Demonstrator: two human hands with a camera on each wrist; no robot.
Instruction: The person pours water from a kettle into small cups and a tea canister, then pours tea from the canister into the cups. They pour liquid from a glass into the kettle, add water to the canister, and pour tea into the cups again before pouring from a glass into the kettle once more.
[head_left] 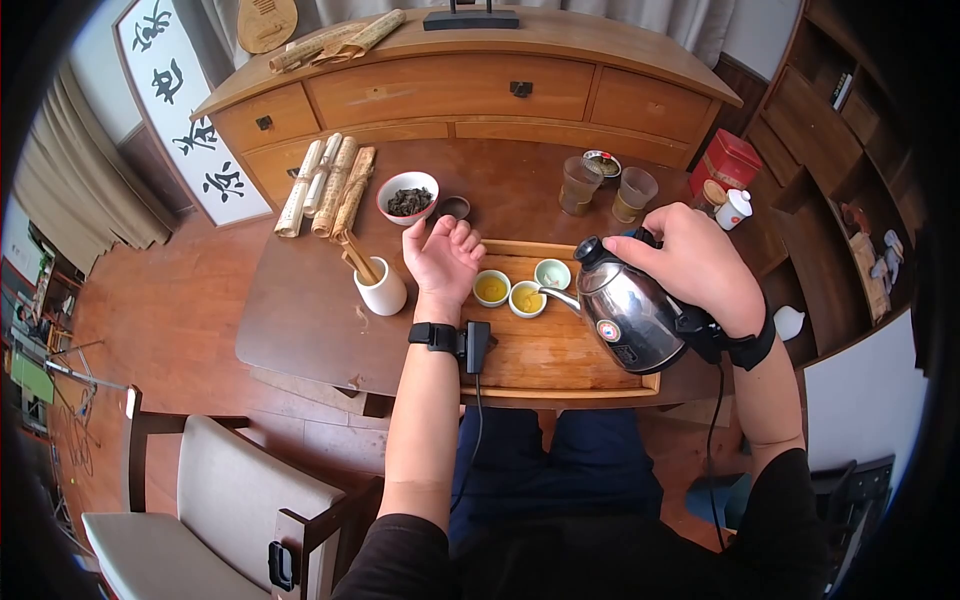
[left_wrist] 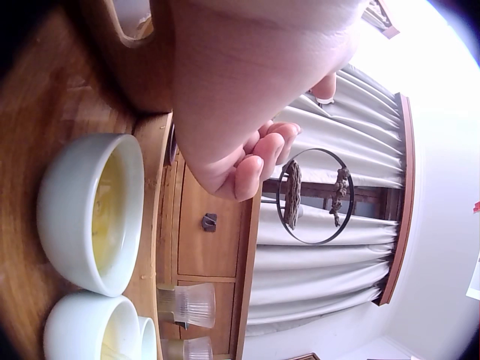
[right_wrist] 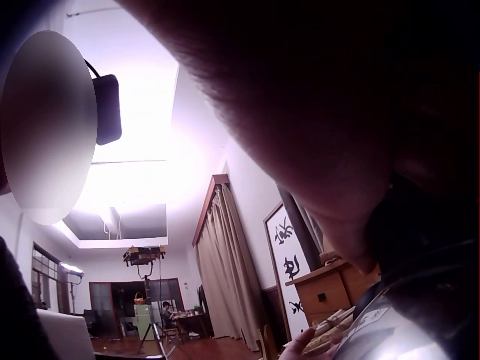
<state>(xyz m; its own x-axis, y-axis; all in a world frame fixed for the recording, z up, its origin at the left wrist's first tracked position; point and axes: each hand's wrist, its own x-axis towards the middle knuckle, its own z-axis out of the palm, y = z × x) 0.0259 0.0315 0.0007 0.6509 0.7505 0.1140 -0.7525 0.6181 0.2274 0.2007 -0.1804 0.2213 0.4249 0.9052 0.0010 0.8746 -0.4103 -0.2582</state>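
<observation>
My right hand point(head_left: 697, 258) grips the handle of a shiny steel kettle point(head_left: 625, 325) with a black lid, over the right side of a wooden tray point(head_left: 545, 362). The kettle's thin spout reaches the rim of a small white teacup point(head_left: 528, 316) holding yellow tea. Beside it stand a second teacup point(left_wrist: 64, 210) of yellow tea and a pale green teacup point(head_left: 567, 277). Palm up, my left hand point(head_left: 443, 262) hovers at the tray's left edge, fingers loosely curled round nothing. In the right wrist view the kettle point(right_wrist: 386, 337) shows only partly, in shadow.
A bowl point(head_left: 434, 205) of dark tea leaves and a small dark cup point(head_left: 455, 207) stand beyond my left hand. Left are a white holder point(head_left: 382, 297) with wooden tools and several rolled scrolls point(head_left: 330, 185). Two glasses point(head_left: 632, 195), a red box point(head_left: 727, 160) and a white lidded jar point(head_left: 735, 209) stand back right.
</observation>
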